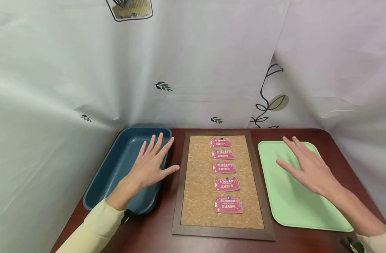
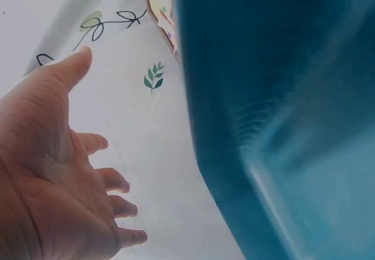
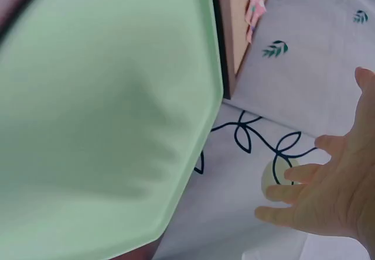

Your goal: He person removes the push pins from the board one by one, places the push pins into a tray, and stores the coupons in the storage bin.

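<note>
My left hand [image 1: 149, 166] is spread over the blue tray [image 1: 98, 191], fingers straight and holding nothing. On the other side my right hand [image 1: 311, 168] hovers over the light green tray [image 1: 294, 211], also with extended fingers and nothing in it. Between them lies a framed cork board [image 1: 197, 196]. Several pink paper coupons [image 1: 228, 207] run down it in a column, each with a coloured push pin [image 1: 229, 198] at its top edge. In the left wrist view the palm shows beside the blue tray wall [image 2: 205, 125]; the right wrist view shows a hand shadow on the green tray [image 3: 117, 143].
All of this stands on a dark red-brown wooden table [image 1: 142, 235]. A pale curtain [image 1: 212, 63] with printed leaves hangs right behind the table and along both sides. The board's brown wooden frame [image 1: 221, 232] sits between the two trays.
</note>
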`<state>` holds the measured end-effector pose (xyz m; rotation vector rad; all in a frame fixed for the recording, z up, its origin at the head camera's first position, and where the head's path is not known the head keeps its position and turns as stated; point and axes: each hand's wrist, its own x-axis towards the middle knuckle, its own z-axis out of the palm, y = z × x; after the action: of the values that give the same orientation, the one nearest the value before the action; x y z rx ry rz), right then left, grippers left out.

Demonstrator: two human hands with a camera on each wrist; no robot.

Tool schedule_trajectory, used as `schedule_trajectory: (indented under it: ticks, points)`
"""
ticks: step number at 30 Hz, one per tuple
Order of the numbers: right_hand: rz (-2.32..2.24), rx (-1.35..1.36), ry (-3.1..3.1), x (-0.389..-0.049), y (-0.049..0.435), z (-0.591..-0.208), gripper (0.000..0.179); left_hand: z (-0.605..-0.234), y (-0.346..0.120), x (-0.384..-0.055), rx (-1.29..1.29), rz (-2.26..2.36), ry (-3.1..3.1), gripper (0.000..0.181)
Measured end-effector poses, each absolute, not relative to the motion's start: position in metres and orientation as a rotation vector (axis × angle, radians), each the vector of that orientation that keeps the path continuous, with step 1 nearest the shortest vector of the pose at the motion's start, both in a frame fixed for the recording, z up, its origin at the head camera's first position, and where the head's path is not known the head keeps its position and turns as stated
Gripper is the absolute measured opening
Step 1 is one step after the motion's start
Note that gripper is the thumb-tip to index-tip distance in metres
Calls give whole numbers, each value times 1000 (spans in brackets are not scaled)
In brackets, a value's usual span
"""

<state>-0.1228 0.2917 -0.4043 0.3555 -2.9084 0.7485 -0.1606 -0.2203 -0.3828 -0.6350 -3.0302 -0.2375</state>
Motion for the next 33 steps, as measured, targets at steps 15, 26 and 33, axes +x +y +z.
schedule_trajectory:
  ticks: [15, 26, 33]
  points:
    - [1064, 278, -2918, -175, 269, -395, 89, -366, -189, -202, -689, -455, -3006, 91]
    - [1403, 247, -2825, -203, 244, -404, 89, -370, -163, -239, -586, -1103, -2977, 69]
    - [1493, 260, -2776, -219, 224, -419, 87, -374, -145, -254, -337, -1530, -2934, 64]
